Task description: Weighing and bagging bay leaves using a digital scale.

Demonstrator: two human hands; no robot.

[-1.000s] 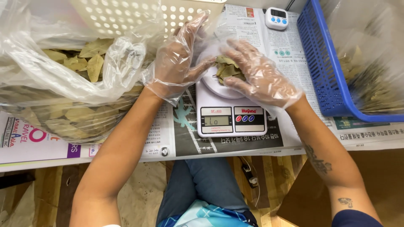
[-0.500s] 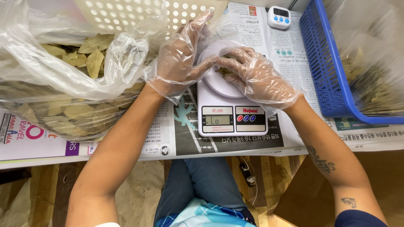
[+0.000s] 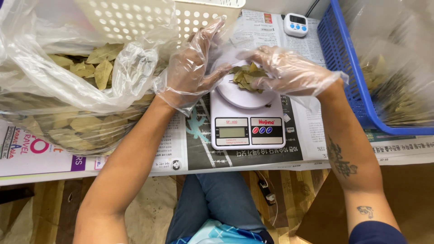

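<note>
Newspaper sheets (image 3: 253, 153) cover the worktop, their printed pages spread flat under everything, and below the near edge the person's blue-trousered legs sit over a brown floor where a dark cable (image 3: 266, 194) trails. On the paper, nearest the person, stands a white digital kitchen scale (image 3: 246, 126) with a grey display window, a red label and three small round buttons, two blue and one red, on its front panel. Its round white platter carries a small heap of bay leaves (image 3: 246, 77): dry, olive-green, narrow and pointed, some curled.

Both hands wear loose clear plastic gloves. The right hand (image 3: 289, 70) lies over the heap from the right, fingers curled down and closed loosely on the leaves, holding a bunch of them just above the platter. The left hand (image 3: 192, 68) stands on edge at the platter's left side, fingers straight and spread, gripping nothing, its palm turned toward the leaves and close beside them.

Left of the scale a big clear plastic bag (image 3: 81, 81) bulges with more of the same leaves, its mouth crumpled open. Behind it stands a white perforated plastic basket (image 3: 149, 18). On the right a blue plastic crate (image 3: 343, 63), lined with clear film, holds further leaves. Farthest back, on the newspaper between basket and crate, rests a small white digital timer (image 3: 296, 23) with blue buttons.
</note>
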